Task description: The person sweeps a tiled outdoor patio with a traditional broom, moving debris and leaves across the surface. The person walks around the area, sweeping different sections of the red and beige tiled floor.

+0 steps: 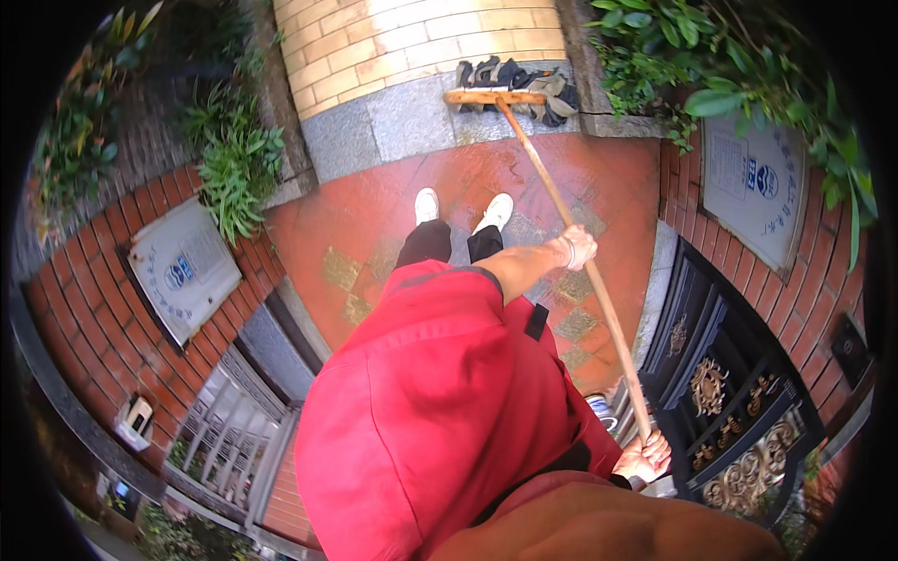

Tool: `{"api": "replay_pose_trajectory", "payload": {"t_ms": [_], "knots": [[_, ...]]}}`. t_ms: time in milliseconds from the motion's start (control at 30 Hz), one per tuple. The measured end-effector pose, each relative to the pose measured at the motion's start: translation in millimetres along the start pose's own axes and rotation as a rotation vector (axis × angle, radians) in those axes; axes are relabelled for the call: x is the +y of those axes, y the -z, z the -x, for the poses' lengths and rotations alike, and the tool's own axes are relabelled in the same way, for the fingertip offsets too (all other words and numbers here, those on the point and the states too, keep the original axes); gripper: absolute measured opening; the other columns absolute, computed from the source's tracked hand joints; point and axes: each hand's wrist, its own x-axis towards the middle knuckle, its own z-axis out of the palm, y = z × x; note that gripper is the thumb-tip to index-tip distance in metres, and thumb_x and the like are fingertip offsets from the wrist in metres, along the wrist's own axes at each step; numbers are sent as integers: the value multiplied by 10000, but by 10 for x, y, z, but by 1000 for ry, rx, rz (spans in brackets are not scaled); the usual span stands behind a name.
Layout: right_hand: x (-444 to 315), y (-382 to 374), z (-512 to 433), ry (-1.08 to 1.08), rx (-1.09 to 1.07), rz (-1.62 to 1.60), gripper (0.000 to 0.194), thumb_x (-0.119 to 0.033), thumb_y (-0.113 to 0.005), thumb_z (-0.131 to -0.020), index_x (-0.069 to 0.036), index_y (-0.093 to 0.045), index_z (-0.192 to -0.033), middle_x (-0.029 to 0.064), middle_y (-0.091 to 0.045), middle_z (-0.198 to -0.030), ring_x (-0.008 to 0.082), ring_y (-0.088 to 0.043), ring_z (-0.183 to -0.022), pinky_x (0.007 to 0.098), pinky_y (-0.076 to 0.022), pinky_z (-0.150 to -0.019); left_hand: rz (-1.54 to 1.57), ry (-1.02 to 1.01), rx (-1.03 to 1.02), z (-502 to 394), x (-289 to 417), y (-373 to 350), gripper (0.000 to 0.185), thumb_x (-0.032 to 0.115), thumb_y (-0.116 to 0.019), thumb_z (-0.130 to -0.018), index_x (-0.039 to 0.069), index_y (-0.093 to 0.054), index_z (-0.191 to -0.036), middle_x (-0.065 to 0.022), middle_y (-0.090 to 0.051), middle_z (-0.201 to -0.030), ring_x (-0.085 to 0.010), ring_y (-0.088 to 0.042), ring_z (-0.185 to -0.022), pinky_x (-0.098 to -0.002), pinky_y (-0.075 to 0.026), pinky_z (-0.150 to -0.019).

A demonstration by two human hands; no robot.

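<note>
A mop with a long wooden handle (607, 308) runs slantwise down the right of the view. Around the middle of that handle my left hand (577, 247) is closed, with a thin band at its wrist. Near the lower end of the handle my right hand (645, 457) grips it. The mop's wooden crosspiece (495, 97) lies over dark and grey-green cloth strips (559, 98), which rest on grey stone slabs (412, 118) at the top. My white shoes (426, 206) stand on wet red floor tiles (365, 203), below the slabs.
Yellow brick-like paving (435, 38) lies beyond the slabs. Brick walls (91, 294) with plaques bearing writing stand on both sides. At right is a black metal gate (694, 393) with gold ornaments; at left, a metal railing (228, 438). Leafy plants (235, 158) overhang both sides.
</note>
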Motion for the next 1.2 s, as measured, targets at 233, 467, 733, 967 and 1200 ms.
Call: {"api": "replay_pose_trajectory", "payload": {"t_ms": [233,467,733,967,1200], "knots": [[616,-2344,-61,-310,-800,-80,316,-179,-500,-766,-170,-321,-506,-21,-304,-406,119,-255,-357,293,-311,-497,172,362,544,445,-1323,1084,256,149,-710,-580,152,-727,-835,-70,-682,-813,-268,-624,-897,-371,-481,-823],[1131,-4147,1533,-500,-1286,28,317,-167,-483,-821,-160,-313,-553,-32,-281,-412,104,-219,-354,271,-268,-468,392,704,1051,2141,-2036,1414,157,109,-658,-609,155,-714,-748,-113,-679,-808,-298,-631,-891,-407,-471,-825],[1720,-4583,3178,-878,-1752,76,301,-190,-483,-870,-132,-365,-599,-29,-314,-426,93,-237,-359,266,-280,-465,462,987,1424,3647,-1888,551,90,100,-652,-641,123,-695,-717,-101,-675,-770,-325,-640,-800,-430,-502,-731],[2294,-3459,3433,-1186,-1789,47,287,-236,-461,-900,-141,-388,-639,-20,-393,-460,99,-274,-374,284,-288,-462,577,1380,1149,4378,-1381,-661,179,290,-617,-761,134,-703,-734,-93,-689,-854,-308,-621,-939,-418,-431,-940],[1820,-2622,2483,-1100,-1775,-86,332,-273,-517,-902,-129,-363,-646,-19,-381,-464,118,-302,-399,314,-306,-510,405,1359,914,4394,-738,-739,198,290,-578,-726,131,-642,-627,-157,-640,-712,-377,-622,-802,-488,-484,-711]]}}
